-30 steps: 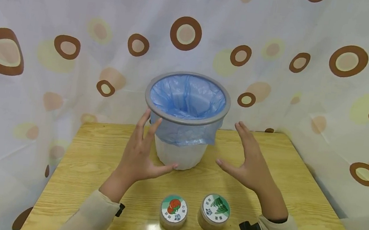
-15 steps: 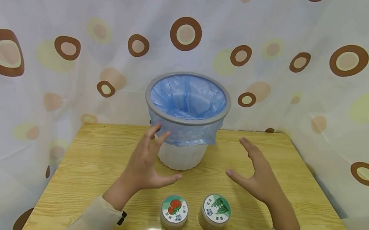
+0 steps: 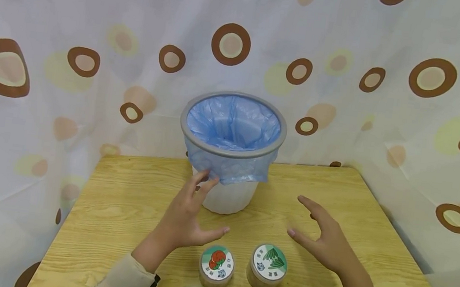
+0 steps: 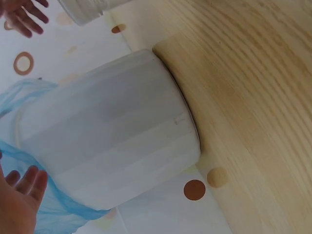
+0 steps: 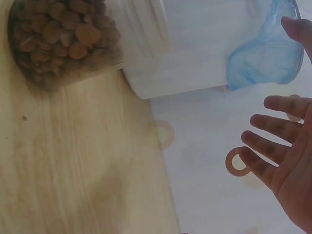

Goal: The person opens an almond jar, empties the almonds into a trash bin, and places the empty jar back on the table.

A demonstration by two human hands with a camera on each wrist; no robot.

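My left hand [image 3: 186,217] hovers in front of the bin, thumb spread from its fingers, holding nothing. To the right, my right hand [image 3: 328,239] is also spread and holds nothing. Between and below them stand two small jars: one with a tomato picture on its lid [image 3: 217,262], nearest my left thumb, and one with a green vegetable picture on its lid [image 3: 269,263]. Small brown pieces fill a clear jar [image 5: 63,39] in the right wrist view. Behind the hands stands a white trash bin [image 3: 229,196] with a grey rim, lined with a blue plastic bag [image 3: 233,120].
All of this stands on a wood-grain table [image 3: 130,184]. A white curtain [image 3: 262,18] with brown and yellow round shapes hangs behind the table and along both sides.
Both hands have come back from beside the bin toward the jars, moving down and to the right in the head view. The bin and jars stay in place.
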